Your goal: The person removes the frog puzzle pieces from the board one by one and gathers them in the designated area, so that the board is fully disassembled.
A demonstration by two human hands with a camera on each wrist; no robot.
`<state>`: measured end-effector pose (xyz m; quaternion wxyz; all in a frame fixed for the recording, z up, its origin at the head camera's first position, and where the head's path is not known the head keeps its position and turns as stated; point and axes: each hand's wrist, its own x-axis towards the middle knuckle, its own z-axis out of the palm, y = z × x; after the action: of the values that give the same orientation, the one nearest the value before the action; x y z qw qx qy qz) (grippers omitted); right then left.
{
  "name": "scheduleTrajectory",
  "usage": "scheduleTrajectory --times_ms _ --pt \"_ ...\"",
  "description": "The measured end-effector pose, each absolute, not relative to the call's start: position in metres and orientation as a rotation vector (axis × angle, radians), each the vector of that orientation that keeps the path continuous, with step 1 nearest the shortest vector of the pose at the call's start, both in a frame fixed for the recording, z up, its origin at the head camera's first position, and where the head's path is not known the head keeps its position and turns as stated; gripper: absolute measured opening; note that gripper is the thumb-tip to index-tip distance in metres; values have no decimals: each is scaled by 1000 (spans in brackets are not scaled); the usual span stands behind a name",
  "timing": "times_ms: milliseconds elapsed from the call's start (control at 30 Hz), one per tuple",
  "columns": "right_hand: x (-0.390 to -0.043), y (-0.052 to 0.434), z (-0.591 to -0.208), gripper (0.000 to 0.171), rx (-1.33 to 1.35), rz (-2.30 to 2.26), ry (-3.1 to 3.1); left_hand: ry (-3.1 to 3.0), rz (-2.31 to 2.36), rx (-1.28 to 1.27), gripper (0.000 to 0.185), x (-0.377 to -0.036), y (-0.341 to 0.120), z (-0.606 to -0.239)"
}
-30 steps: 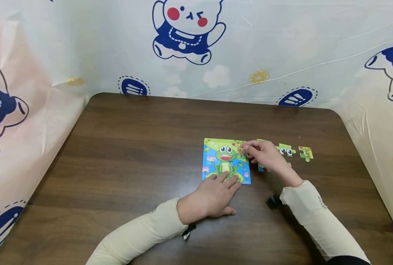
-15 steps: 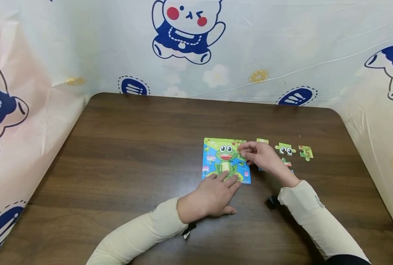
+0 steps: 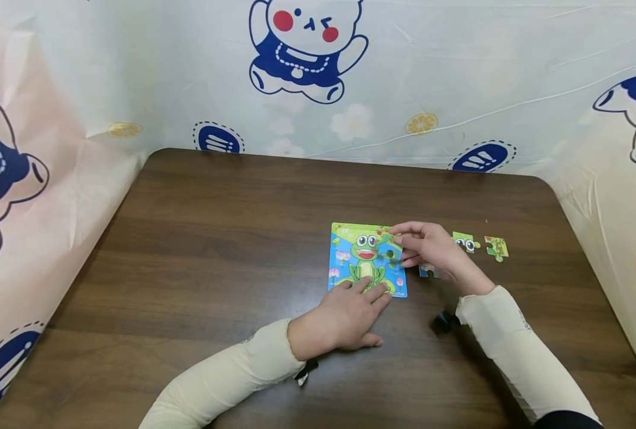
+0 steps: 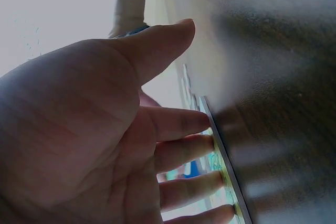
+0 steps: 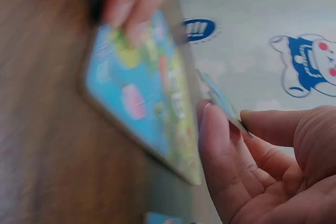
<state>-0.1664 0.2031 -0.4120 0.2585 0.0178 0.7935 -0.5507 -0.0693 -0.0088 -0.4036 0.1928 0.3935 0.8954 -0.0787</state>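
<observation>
A square frog jigsaw puzzle [image 3: 366,253] lies on the brown table. My left hand [image 3: 344,319] rests palm down at its near edge, fingers spread and fairly straight. In the left wrist view those fingertips [image 4: 205,121] press on the board's rim. Over the puzzle's right side, my right hand [image 3: 433,250] pinches a small, thin puzzle piece [image 5: 226,100] between thumb and fingers. The right wrist view has that piece tilted and raised off the board. My right fingers hide part of the puzzle's upper right corner.
Right of the puzzle lie loose pieces: one with the frog's eyes [image 3: 465,242], a green one [image 3: 496,248] and a blue one [image 3: 427,270], partly behind my right hand. A patterned cloth [image 3: 318,131] stands around the table [image 3: 232,238].
My right hand has shifted slightly left over the puzzle, then back right, still with the piece in its fingers. The left hand stays in place.
</observation>
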Motion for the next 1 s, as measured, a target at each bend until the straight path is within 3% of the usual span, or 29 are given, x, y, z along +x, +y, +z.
scheduleTrajectory --times_ms 333,1000 --pt "-169 214 -386 28 102 -1973 1714 2516 -209 1112 81 -70 -9 -405" --pt "-162 240 -356 21 42 -2084 1694 2525 -206 1108 82 -68 -10 -406"
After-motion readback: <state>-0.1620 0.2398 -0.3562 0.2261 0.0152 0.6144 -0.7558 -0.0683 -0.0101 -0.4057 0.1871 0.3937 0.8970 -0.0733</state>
